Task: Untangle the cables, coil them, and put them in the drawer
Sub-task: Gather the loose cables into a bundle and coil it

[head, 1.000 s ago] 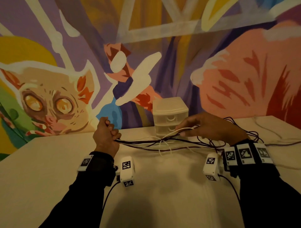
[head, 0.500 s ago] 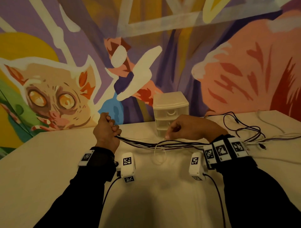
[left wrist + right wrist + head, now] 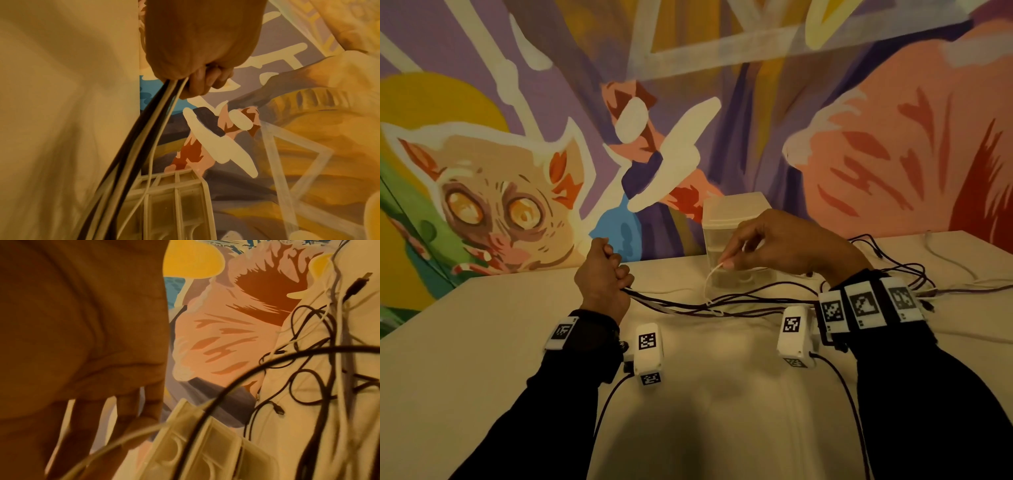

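Note:
A bundle of dark and white cables (image 3: pixel 709 303) runs across the table between my hands. My left hand (image 3: pixel 604 274) grips one end of the bundle in a fist; the left wrist view shows my left hand (image 3: pixel 202 76) with the cables (image 3: pixel 144 146) coming out of it. My right hand (image 3: pixel 774 245) pinches a thin white cable (image 3: pixel 710 277) and holds a loop of it above the bundle. A tangle of dark cables (image 3: pixel 893 267) lies behind my right wrist, and the same tangle (image 3: pixel 308 353) fills the right wrist view. The small translucent drawer unit (image 3: pixel 726 219) stands by the wall, drawers shut.
The beige table (image 3: pixel 482 342) ends at a painted mural wall (image 3: pixel 859 137). More cable ends (image 3: pixel 955 263) trail to the table's right edge. The drawer unit (image 3: pixel 205 451) sits just beyond my right hand's fingers (image 3: pixel 115 418).
My right hand has moved left along the bundle and lifted, pulling a loop of the white cable up. The left hand has kept its grip in place.

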